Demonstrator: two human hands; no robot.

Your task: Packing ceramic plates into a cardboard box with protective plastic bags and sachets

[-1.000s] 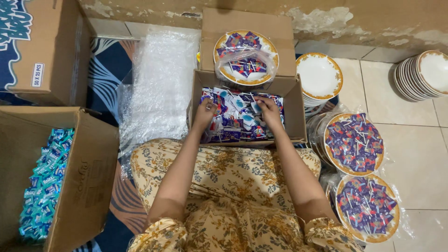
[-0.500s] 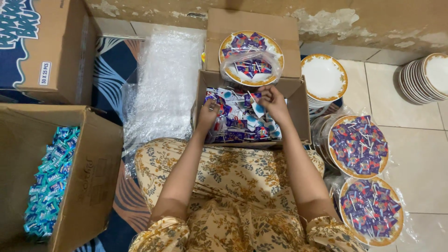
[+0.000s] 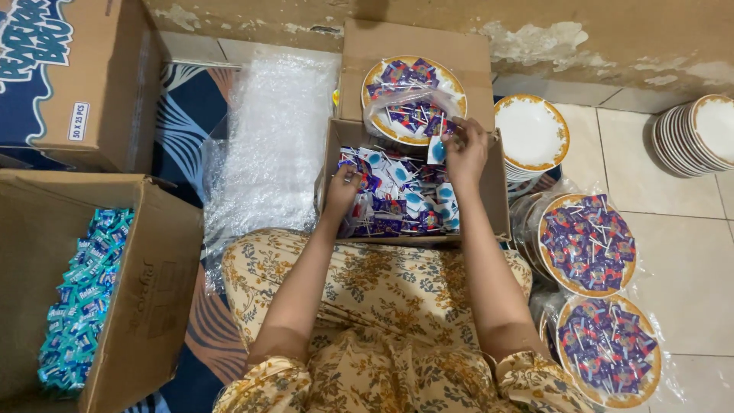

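An open cardboard box (image 3: 497, 206) in front of my lap holds several wrapped lollipops (image 3: 401, 203) in blue, purple and white. My left hand (image 3: 342, 191) rests in the left side of the box, fingers closed on some lollipops. My right hand (image 3: 464, 149) is raised at the box's far right corner, gripping a few lollipops next to a gold-rimmed plate (image 3: 413, 99). That plate sits on the box's far flap, loaded with lollipops inside a loose clear plastic bag.
Two bagged plates of lollipops (image 3: 587, 243) (image 3: 608, 350) lie at right. An empty gold-rimmed plate (image 3: 531, 131) and a plate stack (image 3: 697, 134) stand beyond. A bubble wrap sheet (image 3: 271, 149) lies at left, beside a box of teal candies (image 3: 80, 306) and a closed carton (image 3: 76, 76).
My right hand has lifted from the box's middle to its far right corner with lollipops in it, toward the bagged plate. My left hand shifted slightly left inside the box.
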